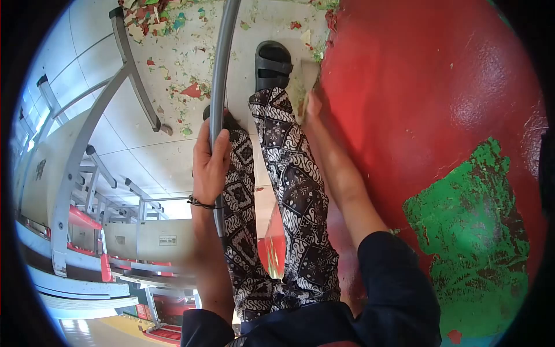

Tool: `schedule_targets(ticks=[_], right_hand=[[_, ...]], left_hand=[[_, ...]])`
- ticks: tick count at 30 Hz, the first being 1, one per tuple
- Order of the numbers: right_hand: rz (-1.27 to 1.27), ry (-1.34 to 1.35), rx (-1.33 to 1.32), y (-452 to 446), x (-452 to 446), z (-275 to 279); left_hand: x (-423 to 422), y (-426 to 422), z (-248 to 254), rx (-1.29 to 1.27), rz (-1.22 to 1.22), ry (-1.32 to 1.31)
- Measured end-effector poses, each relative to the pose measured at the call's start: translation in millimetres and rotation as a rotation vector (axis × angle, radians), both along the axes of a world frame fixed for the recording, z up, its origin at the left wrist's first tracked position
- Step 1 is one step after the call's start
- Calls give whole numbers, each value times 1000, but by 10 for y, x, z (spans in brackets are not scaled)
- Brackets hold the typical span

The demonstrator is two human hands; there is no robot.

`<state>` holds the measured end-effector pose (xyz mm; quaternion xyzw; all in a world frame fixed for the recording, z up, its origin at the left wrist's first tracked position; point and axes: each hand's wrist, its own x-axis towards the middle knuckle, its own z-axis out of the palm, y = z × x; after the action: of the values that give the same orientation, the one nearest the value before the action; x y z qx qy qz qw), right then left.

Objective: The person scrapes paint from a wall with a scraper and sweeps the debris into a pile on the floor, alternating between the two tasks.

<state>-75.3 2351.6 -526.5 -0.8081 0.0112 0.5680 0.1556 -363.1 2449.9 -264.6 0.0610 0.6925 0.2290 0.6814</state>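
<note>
Gripping grey tube (221,63), left hand (209,165); right hand (313,106) near red surface edge (332,61), grip unclear.

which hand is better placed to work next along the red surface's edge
Probably the right hand: it is beside the red surface's edge, while the left hand grips the grey bar.

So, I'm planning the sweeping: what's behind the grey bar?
Beyond the grey bar you can see pale floor, paint flakes, part of a dark sandal and patterned trousers. The strip directly behind the bar, and behind the left hand, is covered.
</note>
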Motion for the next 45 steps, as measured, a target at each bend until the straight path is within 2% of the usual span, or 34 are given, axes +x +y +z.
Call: schedule_targets(ticks=[2, 4, 6, 7, 8, 11, 12, 14, 15, 16, 17, 18, 20, 21, 22, 23, 24, 25, 27, 29, 30, 31, 33, 34, 35, 36, 37, 38, 39, 40, 42, 45], right_hand=[[-104, 270, -77, 527, -1, -151], [22, 45, 38, 873, -188, -550], [322, 20, 176, 1671, -504, -48], [440, 68, 454, 1895, -525, -129], [442, 113, 604, 2126, -613, -83], [314, 84, 656, 2301, -864, 107], [312, 115, 623, 2135, -903, 67], [566, 29, 269, 1606, -1052, 159], [669, -28, 233, 1215, -1171, 183], [929, -194, 368, 696, -1194, -88], [1064, -279, 435, 326, -1339, 112], [1240, -216, 323, -16, -1442, 268], [1329, -137, 120, -733, -1725, 402], [1248, -70, 47, -1112, -1893, 350], [1066, -129, 165, -1571, -2077, 223], [1016, -73, 264, -1962, -2196, -14], [900, -60, 198, -1990, -2423, 55], [899, -64, 133, -1982, -2618, 13], [785, -19, 216, -1899, -2899, -135], [716, -134, 280, -1380, -3170, -248], [773, -344, 691, -1325, -3214, -853], [787, -379, 386, -592, -3282, -636], [864, -396, 588, 413, -3234, -516], [808, -493, 773, 849, -3213, -364], [703, -357, 783, 1279, -3152, -262], [670, -432, 1048, 1537, -3060, -342], [725, -352, 1154, 1581, -2924, -403], [579, -132, 882, 1498, -2753, -349], [434, 78, 607, 1309, -2597, -257], [849, -312, 656, 1024, -2490, -194], [1028, -425, 511, 124, -2226, -397], [1027, -281, 284, -1015, -2234, -268]], left_hand=[[29, -31, -16, 16, -14, 17], [25, -41, -30, 42, -20, 41], [13, -40, -44, 47, -33, 51], [-3, -47, -37, 44, -36, 55], [5, -46, -22, 44, -16, 48], [15, -72, 11, 35, 47, -27], [27, -140, 32, 31, 38, 8], [-29, -308, 123, 41, -6, 48], [-117, -432, 213, 24, -117, 73], [-202, -610, 288, 12, -129, 58], [-288, -841, 361, -8, -138, 41], [-374, -1097, 432, -13, -130, 42], [-558, -1575, 473, -102, -239, 43], [-625, -1781, 452, -71, -236, 114], [-676, -1914, 430, -63, -191, 147], [-719, -2004, 338, -43, -135, 185], [-772, -2070, 217, -28, -141, 180], [-832, -2112, 84, 0, -152, 222], [-911, -2221, -79, 13, -178, 247], [-908, -2294, -276, 57, -238, 306], [-889, -2386, -405, 88, -255, 330], [-862, -2315, -399, 84, -242, 326], [-827, -2059, -285, -81, -451, 335], [-791, -2120, -338, 36, -384, 356], [-808, -2117, -345, 41, -379, 361], [-816, -2078, -343, 90, -399, 354], [-823, -2018, -318, 140, -417, 347], [-851, -1930, -280, 70, -363, 315], [-856, -1966, -357, 114, -289, 333], [-862, -1949, -381, 113, -291, 362], [-916, -1888, -409, 138, -278, 413], [-963, -1850, -437, 138, -346, 515]])
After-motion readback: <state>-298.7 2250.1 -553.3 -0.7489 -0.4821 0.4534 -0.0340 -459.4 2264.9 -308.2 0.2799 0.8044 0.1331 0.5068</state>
